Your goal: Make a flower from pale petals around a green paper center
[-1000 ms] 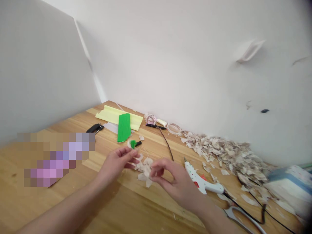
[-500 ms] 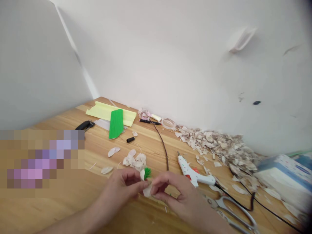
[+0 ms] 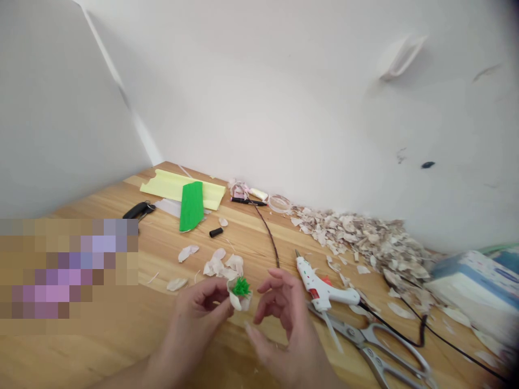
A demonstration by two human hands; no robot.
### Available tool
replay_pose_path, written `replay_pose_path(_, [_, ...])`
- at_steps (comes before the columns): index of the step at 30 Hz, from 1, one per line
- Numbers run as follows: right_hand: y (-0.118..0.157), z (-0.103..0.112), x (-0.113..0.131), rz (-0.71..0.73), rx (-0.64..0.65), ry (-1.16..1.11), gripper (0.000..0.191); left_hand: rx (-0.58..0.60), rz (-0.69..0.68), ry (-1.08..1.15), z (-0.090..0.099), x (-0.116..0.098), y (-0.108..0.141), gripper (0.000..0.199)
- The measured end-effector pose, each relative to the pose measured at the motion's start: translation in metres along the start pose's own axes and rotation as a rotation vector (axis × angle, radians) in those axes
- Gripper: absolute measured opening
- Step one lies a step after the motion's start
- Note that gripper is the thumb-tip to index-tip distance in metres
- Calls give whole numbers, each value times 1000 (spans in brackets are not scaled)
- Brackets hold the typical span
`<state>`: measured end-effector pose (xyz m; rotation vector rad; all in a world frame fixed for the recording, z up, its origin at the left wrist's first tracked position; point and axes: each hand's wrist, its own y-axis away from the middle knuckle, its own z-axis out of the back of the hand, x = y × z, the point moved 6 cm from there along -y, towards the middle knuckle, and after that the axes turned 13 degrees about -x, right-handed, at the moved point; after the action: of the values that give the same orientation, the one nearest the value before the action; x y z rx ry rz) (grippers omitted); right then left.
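A small handmade flower (image 3: 240,292), with a green fringed centre and pale petals around it, is pinched between the thumb and fingers of my left hand (image 3: 205,313). Its lower part is hidden by those fingers. Just right of the flower, my right hand (image 3: 284,319) has its thumb and fingers apart, holding nothing. Loose pale petals (image 3: 223,265) lie on the table beyond the flower. A white glue gun (image 3: 324,286) rests to the right of my right hand, and metal scissors (image 3: 365,337) lie partly under it.
A heap of dried petals (image 3: 360,237) runs along the wall, with a tissue pack (image 3: 474,297) at its right. Green paper (image 3: 192,206) overlaps yellow paper (image 3: 166,186) at the back left. A dark stem (image 3: 267,227) and a black cap (image 3: 216,232) lie mid-table. A cord trails from the glue gun.
My right hand has let go and drawn back to the right, its fingers spreading. The flower in my left hand now faces me, showing its green centre and the petal around it.
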<state>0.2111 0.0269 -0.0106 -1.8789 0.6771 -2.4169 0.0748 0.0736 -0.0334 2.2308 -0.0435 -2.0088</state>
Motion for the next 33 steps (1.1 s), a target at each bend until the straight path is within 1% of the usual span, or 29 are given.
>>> replay_pose_path(2, [1, -7, -2, -25, -28, 9, 55, -21, -6, 40, -1, -1, 1, 9])
replay_pose_path(6, [-4, -9, 3, -28, -91, -25, 34, -18, 119, 102, -5, 2, 3, 12])
replay_pose_path(8, [-7, -8, 3, -46, -108, -39, 30, -24, 175, 112, -6, 5, 4, 11])
replay_pose_path(11, [-9, -4, -1, -50, -131, -33, 27, -20, 215, 131, -7, 8, 4, 14])
replay_pose_path(14, [-10, -1, -3, -44, -140, -7, 27, 1, 221, 143, -7, 11, 4, 18])
replay_pose_path(17, [-11, 2, -2, -65, -120, -11, 28, 75, 212, 112, -11, 12, 5, 18])
replay_pose_path(19, [-12, 5, 1, -56, -132, 4, 29, 95, 202, 81, -12, 12, 6, 17])
replay_pose_path(22, [-13, 11, 8, 29, -182, 68, 31, 77, 197, 46, -11, 14, 6, 16])
replay_pose_path(24, [-12, 13, 13, 96, -200, 110, 33, 82, 189, 26, -11, 14, 7, 14])
replay_pose_path(26, [-11, 12, 14, 129, -206, 147, 35, 87, 159, 13, -12, 13, 8, 12])
replay_pose_path(29, [-11, 11, 12, 114, -201, 163, 36, 90, 116, 22, -13, 9, 8, 9])
replay_pose_path(33, [-10, 10, 12, 101, -190, 133, 38, 84, 105, 50, -15, 5, 9, 8])
